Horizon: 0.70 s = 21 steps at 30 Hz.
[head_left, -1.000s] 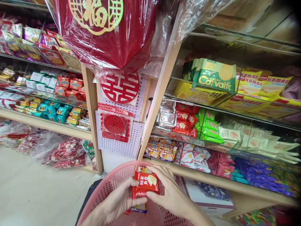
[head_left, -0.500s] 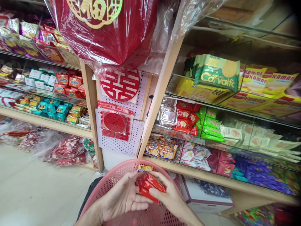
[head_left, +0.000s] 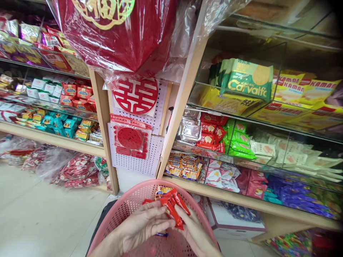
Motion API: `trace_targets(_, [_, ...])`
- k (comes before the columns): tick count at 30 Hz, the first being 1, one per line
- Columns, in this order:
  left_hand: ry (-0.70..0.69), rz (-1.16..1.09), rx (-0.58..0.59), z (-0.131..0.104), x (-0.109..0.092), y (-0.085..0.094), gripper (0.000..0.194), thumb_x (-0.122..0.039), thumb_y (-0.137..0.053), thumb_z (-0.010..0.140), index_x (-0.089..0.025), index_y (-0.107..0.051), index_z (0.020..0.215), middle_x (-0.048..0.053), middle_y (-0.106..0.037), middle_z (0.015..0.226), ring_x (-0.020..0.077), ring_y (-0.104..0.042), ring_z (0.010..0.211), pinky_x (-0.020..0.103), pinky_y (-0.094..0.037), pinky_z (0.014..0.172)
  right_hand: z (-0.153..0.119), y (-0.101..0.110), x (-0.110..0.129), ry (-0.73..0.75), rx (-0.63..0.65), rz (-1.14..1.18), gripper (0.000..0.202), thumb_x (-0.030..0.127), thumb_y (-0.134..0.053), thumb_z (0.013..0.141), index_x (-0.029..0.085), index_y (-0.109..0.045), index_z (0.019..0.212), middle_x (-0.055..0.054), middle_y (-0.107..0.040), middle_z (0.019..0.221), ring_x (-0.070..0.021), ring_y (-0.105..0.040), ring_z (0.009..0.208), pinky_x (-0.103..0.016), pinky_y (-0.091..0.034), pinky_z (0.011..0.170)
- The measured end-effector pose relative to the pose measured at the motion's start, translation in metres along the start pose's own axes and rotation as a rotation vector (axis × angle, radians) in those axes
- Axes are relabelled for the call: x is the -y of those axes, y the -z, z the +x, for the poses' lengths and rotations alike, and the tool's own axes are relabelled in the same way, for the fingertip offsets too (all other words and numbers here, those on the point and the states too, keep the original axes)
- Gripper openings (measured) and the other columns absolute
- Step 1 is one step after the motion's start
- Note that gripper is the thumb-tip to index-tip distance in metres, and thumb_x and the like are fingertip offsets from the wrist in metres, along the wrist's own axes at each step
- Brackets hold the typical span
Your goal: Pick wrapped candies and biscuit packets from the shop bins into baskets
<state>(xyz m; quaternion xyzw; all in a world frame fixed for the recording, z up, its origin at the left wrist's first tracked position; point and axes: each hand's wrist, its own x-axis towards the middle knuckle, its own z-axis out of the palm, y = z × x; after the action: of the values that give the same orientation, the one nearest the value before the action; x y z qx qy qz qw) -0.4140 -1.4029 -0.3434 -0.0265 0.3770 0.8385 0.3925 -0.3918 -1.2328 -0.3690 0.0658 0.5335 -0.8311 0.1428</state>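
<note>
My right hand (head_left: 194,228) grips several small red snack packets (head_left: 174,207) above the pink plastic basket (head_left: 107,228). My left hand (head_left: 146,223) is at their left side, its thumb and fingertips on the packets and its fingers loosely curved. Inside the basket, past the hands, lies a yellow and blue snack packet (head_left: 162,191). Part of another red packet (head_left: 148,201) shows behind my left fingers. A blue-edged packet (head_left: 162,234) lies lower in the basket, mostly covered by my left hand.
Right shelves hold red packets (head_left: 208,134), orange-yellow packets (head_left: 184,167) and green packs (head_left: 241,142). A large red wrapped bag (head_left: 120,39) hangs overhead. Left shelves carry more snacks (head_left: 71,125); bagged goods (head_left: 77,167) lie beneath. A white box (head_left: 235,223) stands under the right shelf.
The red packets have turned more upright in my hands. My left fingers have moved up against them, and a red packet now shows in the basket behind my left hand.
</note>
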Motion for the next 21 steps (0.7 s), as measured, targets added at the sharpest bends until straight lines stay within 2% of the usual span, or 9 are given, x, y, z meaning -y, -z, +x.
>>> trace_targets(3, [0.004,-0.002,-0.101,0.004,0.005,0.001,0.043,-0.030,-0.063,0.070,-0.008,-0.052,0.106,0.016,-0.063,0.097,0.0249,-0.060,0.095,0.029,-0.046,0.088,0.001,0.002,-0.005,-0.004,-0.020,0.017,0.038,0.038,-0.057,0.075,0.024,-0.055,0.111,-0.006,-0.060,0.111,-0.0187,-0.057,0.097,-0.032,-0.047,0.078])
trace_targets(7, [-0.004,0.027,-0.117,0.007,0.013,-0.001,0.040,-0.034,-0.067,0.066,-0.011,-0.056,0.097,0.012,-0.065,0.089,0.0213,-0.064,0.085,0.028,-0.048,0.081,0.001,0.001,-0.007,0.040,-0.047,-0.035,0.041,0.037,-0.059,0.074,0.026,-0.054,0.112,-0.005,-0.057,0.115,-0.0188,-0.054,0.101,-0.030,-0.046,0.077])
trace_targets(10, [-0.044,0.089,-0.157,0.010,0.020,-0.001,0.039,-0.041,-0.065,0.065,-0.015,-0.055,0.093,0.008,-0.066,0.084,0.0154,-0.065,0.072,0.024,-0.049,0.065,0.001,0.000,-0.009,0.060,-0.066,-0.066,0.042,0.038,-0.059,0.073,0.024,-0.054,0.112,-0.005,-0.057,0.114,-0.0189,-0.054,0.102,-0.029,-0.046,0.077])
trace_targets(14, [-0.060,0.233,-0.252,0.013,0.026,-0.003,0.040,-0.051,-0.057,0.067,-0.017,-0.053,0.087,0.004,-0.064,0.079,0.0076,-0.057,0.050,0.016,-0.035,0.040,0.002,-0.003,-0.011,0.029,-0.012,-0.053,0.042,0.042,-0.056,0.074,0.023,-0.054,0.111,-0.006,-0.060,0.108,-0.0180,-0.058,0.090,-0.028,-0.047,0.068])
trace_targets(18, [-0.086,0.254,-0.317,0.014,0.027,-0.004,0.040,-0.055,-0.055,0.067,-0.017,-0.050,0.079,0.000,-0.060,0.064,0.0062,-0.050,0.046,0.015,-0.026,0.038,0.002,-0.006,-0.013,-0.013,-0.017,-0.048,0.038,0.045,-0.055,0.075,0.021,-0.057,0.104,-0.005,-0.064,0.096,-0.0148,-0.061,0.071,-0.027,-0.047,0.060])
trace_targets(21, [-0.124,0.200,-0.327,0.016,0.027,0.000,0.041,-0.056,-0.056,0.066,-0.017,-0.050,0.077,-0.003,-0.054,0.055,0.0069,-0.049,0.047,0.016,-0.025,0.040,0.001,-0.008,-0.013,-0.019,-0.015,-0.043,0.038,0.045,-0.055,0.075,0.020,-0.057,0.103,-0.005,-0.065,0.089,-0.0148,-0.061,0.068,-0.028,-0.047,0.060])
